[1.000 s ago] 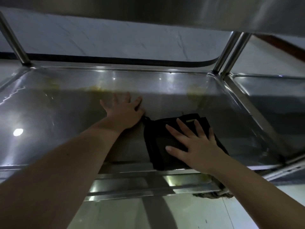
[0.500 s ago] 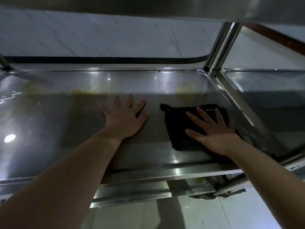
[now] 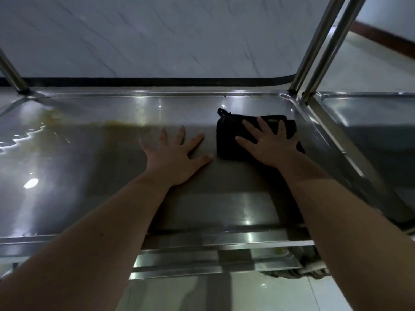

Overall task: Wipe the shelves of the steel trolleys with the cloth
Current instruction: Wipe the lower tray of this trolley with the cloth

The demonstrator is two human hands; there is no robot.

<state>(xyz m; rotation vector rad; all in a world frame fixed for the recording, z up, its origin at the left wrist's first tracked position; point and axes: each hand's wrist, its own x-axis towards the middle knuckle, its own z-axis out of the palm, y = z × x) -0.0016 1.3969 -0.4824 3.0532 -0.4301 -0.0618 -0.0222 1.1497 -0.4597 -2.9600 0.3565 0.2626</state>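
A folded black cloth (image 3: 231, 135) lies flat on the steel trolley shelf (image 3: 89, 176), near its far right corner. My right hand (image 3: 269, 144) presses on the cloth with fingers spread and straight. My left hand (image 3: 177, 153) rests flat on the bare steel just left of the cloth, fingers spread, a small gap between thumb and cloth. A yellowish stain (image 3: 67, 126) and a wet sheen mark the far left part of the shelf.
A second steel trolley shelf (image 3: 370, 117) adjoins on the right, behind two upright posts (image 3: 314, 48). Another post (image 3: 12, 72) rises at the far left corner. A lower shelf rail (image 3: 202, 263) and tiled floor (image 3: 269, 295) show below the front edge.
My right hand has pushed the cloth away from the front edge toward the far right corner. My left hand has stayed flat on the shelf.
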